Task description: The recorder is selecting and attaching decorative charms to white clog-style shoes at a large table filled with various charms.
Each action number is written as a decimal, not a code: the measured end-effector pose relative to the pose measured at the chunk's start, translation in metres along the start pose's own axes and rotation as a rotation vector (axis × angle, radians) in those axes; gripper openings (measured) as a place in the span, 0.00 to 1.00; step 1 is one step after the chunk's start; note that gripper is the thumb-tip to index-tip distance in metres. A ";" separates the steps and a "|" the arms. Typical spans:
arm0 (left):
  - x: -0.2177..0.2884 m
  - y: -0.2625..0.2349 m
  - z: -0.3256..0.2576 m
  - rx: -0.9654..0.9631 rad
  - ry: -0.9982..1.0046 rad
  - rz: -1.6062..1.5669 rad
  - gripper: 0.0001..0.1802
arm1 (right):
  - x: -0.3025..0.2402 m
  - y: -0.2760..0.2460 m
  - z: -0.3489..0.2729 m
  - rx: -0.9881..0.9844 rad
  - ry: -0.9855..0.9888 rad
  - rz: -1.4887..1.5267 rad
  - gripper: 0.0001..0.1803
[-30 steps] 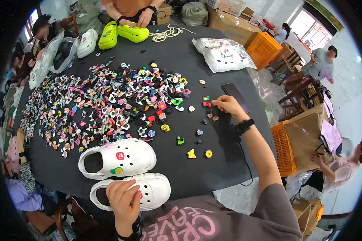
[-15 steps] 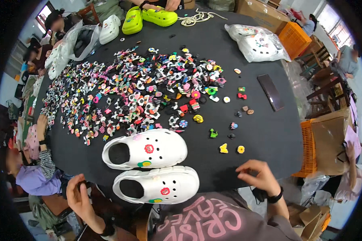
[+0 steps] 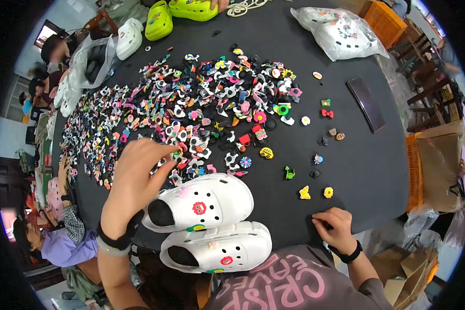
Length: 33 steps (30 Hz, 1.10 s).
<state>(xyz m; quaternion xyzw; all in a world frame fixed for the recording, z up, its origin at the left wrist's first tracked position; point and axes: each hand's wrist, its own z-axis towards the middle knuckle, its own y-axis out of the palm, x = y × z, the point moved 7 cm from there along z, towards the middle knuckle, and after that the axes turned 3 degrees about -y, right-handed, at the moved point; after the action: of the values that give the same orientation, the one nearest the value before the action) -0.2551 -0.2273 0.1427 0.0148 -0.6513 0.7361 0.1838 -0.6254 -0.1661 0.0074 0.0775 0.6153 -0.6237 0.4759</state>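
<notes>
Two white clogs lie side by side at the table's near edge, toes to the right. The far clog (image 3: 223,199) and near clog (image 3: 250,243) each bear a red charm and green-yellow charm. Over the near side of a big heap of shoe charms (image 3: 206,111), my left hand (image 3: 139,173) reaches with thumb and forefinger apart; no held thing shows between them. My right hand (image 3: 337,227) rests at the table edge, right of the clogs, fingers loosely curled with nothing visible in them. A yellow butterfly charm (image 3: 305,192) and yellow flower charm (image 3: 328,192) lie beyond it.
Several single charms, including a red bow (image 3: 326,113), lie right of the heap. Farther right is a dark phone (image 3: 366,105). Bagged white clogs (image 3: 341,33) and lime-green clogs (image 3: 159,21) are at the far side. Other people sit at left; a person's hand touches the green pair.
My left hand has swung from left of the clogs up over the charm heap. My right hand has drawn down slightly, its fingers curling in. The view has shifted a little.
</notes>
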 end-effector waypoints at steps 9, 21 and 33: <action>0.013 0.117 0.073 -0.462 -0.020 -0.390 0.13 | -0.036 -0.066 0.091 -0.318 -0.169 0.315 0.13; 0.050 0.152 0.098 -0.357 0.352 -0.068 0.13 | 0.007 0.067 0.257 -0.467 -0.259 -0.226 0.10; 0.013 0.121 0.105 -0.337 -0.381 -0.935 0.10 | 0.060 0.000 0.241 -0.453 -0.063 0.042 0.10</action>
<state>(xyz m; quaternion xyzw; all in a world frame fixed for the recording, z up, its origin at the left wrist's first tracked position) -0.3248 -0.3359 0.0464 0.4070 -0.7063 0.4452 0.3705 -0.5395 -0.3988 0.0227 -0.0380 0.7225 -0.4617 0.5131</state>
